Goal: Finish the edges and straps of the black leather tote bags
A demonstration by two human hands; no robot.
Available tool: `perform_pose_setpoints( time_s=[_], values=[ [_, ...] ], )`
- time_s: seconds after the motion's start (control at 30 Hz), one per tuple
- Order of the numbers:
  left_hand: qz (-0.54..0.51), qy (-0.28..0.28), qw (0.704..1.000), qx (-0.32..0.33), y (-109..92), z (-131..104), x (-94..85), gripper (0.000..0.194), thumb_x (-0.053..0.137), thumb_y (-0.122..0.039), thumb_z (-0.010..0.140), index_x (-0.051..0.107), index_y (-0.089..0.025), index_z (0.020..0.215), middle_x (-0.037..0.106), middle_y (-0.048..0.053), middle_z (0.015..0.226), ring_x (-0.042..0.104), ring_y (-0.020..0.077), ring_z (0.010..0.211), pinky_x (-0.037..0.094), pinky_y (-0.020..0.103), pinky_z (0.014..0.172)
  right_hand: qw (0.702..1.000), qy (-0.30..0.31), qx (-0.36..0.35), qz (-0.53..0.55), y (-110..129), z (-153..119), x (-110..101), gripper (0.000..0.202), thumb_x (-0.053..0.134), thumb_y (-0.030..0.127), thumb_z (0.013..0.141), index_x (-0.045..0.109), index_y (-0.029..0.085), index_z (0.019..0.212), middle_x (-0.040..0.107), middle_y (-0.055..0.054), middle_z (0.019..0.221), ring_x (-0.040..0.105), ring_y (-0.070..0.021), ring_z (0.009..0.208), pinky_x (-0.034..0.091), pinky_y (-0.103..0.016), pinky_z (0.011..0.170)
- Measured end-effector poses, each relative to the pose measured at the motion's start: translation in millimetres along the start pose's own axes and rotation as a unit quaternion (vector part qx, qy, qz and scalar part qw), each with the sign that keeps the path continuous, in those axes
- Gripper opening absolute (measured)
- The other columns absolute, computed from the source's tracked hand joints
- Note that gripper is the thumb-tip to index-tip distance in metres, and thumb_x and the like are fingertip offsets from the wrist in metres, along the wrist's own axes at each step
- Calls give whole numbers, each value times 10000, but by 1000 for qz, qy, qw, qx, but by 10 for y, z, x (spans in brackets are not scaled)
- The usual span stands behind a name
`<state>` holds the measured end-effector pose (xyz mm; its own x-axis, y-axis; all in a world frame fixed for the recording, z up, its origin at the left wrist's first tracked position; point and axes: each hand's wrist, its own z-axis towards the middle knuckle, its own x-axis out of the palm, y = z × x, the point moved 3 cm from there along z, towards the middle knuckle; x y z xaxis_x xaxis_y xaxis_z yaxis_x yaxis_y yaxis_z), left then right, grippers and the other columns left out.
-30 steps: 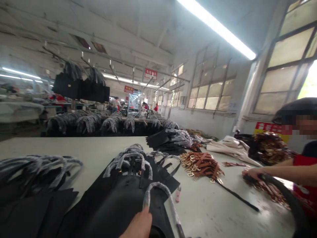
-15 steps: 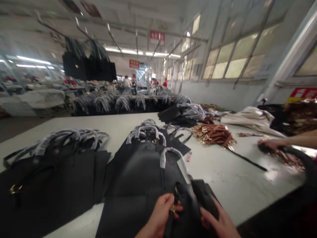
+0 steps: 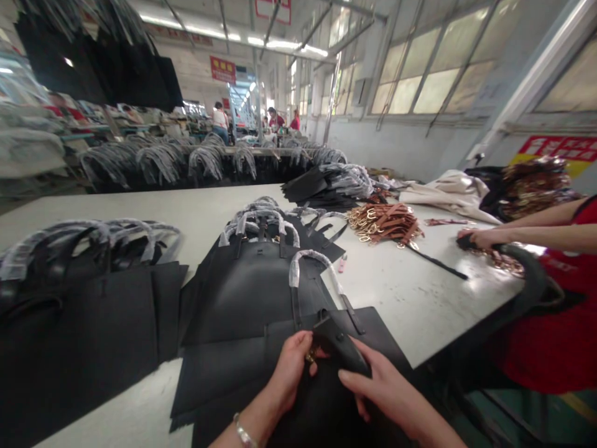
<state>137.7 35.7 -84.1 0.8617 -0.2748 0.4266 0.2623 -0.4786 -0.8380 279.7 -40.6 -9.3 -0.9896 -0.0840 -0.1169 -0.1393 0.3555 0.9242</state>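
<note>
In front of me lies a black handbag [image 3: 373,330], its top edge folded up between my hands. One of its handles [image 3: 321,256], wrapped in clear plastic, arches above the far side. My left hand [image 3: 291,364] is closed in a pinch on a small gold clasp [image 3: 311,356], partly hidden by the fingers. Close by on the right, my right hand [image 3: 377,382] grips the bag's folded black edge, thumb on the near side. Beneath and beyond is a stack of black handbags [image 3: 247,292] with wrapped handles.
More black bags [image 3: 102,323] lie at left. Brown straps with gold buckles [image 3: 387,224] are piled on the white table [image 3: 364,280], beside a black strap [image 3: 438,261]. At right, a co-worker's hands [image 3: 482,239] hold metal-fitted straps. Bags hang from a rack [image 3: 97,62] at upper left.
My view has shifted right and down. My right hand has come nearer my left, and the bag's folded edge now stands up between them. My left hand keeps its pinch on the clasp.
</note>
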Motion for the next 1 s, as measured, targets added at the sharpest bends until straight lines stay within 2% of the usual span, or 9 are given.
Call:
perform_pose_setpoints(
  time_s=[0.1, 0.17, 0.3, 0.47, 0.53, 0.67, 0.83, 0.93, 1.0],
  values=[
    [-11, -11, 1000, -17, -7, 0, 1, 493, 704, -559, 708, 601, -120, 909, 676, 117, 860, 647, 174, 684, 320, 192, 425, 998, -65, 9, -16, 31, 5, -107, 809, 637, 407, 818, 282, 122, 1486, 538, 90, 463, 520, -121, 383, 445, -215, 414],
    [-6, -5, 1000, -21, -10, -2, 4, 487, 693, -552, 722, 605, -114, 917, 676, 125, 873, 659, 186, 719, 327, 190, 427, 999, -42, 16, -15, 19, -51, -131, 775, 634, 386, 827, 296, 143, 1481, 556, 83, 491, 523, -114, 388, 444, -210, 414],
    [21, 17, 1000, -12, -16, 7, 7, 485, 670, -561, 737, 619, -101, 881, 655, 82, 750, 621, 153, 624, 329, 187, 409, 999, 35, 29, -5, -19, -115, -67, 715, 645, 332, 823, 353, 190, 1460, 646, 39, 630, 523, -86, 402, 442, -193, 408],
    [4, 3, 999, -54, -18, 26, 10, 433, 687, -504, 729, 603, -105, 875, 685, 135, 857, 673, 185, 697, 326, 178, 394, 998, -61, 18, -12, -12, -45, -146, 776, 645, 372, 820, 300, 154, 1479, 551, 86, 472, 523, -116, 395, 461, -201, 403],
    [0, -2, 998, -66, -24, 24, 17, 383, 685, -460, 744, 605, -108, 871, 688, 131, 857, 664, 170, 671, 326, 176, 386, 999, -32, 27, -8, -17, -73, -163, 767, 653, 359, 816, 311, 179, 1479, 588, 69, 529, 524, -105, 395, 459, -198, 402],
    [23, 24, 998, -45, -38, 19, 28, 341, 637, -453, 796, 615, -113, 798, 655, 64, 703, 558, 97, 488, 326, 176, 379, 998, 51, 38, 9, -12, -126, -74, 716, 674, 306, 795, 388, 230, 1447, 664, 30, 674, 526, -82, 409, 443, -185, 398],
    [10, 18, 996, -88, -26, 35, -4, 236, 591, -329, 832, 623, -97, 801, 693, 128, 817, 609, 119, 543, 335, 175, 380, 998, -62, 17, -11, 21, -28, -105, 759, 662, 337, 805, 334, 175, 1469, 557, 87, 462, 523, -115, 393, 456, -202, 403],
    [-8, 13, 993, -115, -75, 42, -24, 167, 586, -231, 827, 646, -75, 829, 683, 134, 828, 615, 115, 577, 362, 168, 405, 997, -69, 29, -7, -47, -67, -182, 813, 678, 370, 795, 297, 166, 1484, 564, 84, 470, 535, -126, 404, 469, -220, 410],
    [-34, 30, 990, -133, -124, 35, -25, 161, 595, -197, 818, 661, -62, 875, 651, 96, 768, 570, 86, 546, 357, 156, 410, 996, -78, 39, 0, -123, -136, -223, 833, 679, 380, 794, 277, 168, 1491, 574, 80, 480, 542, -128, 413, 469, -224, 419]
  ],
)
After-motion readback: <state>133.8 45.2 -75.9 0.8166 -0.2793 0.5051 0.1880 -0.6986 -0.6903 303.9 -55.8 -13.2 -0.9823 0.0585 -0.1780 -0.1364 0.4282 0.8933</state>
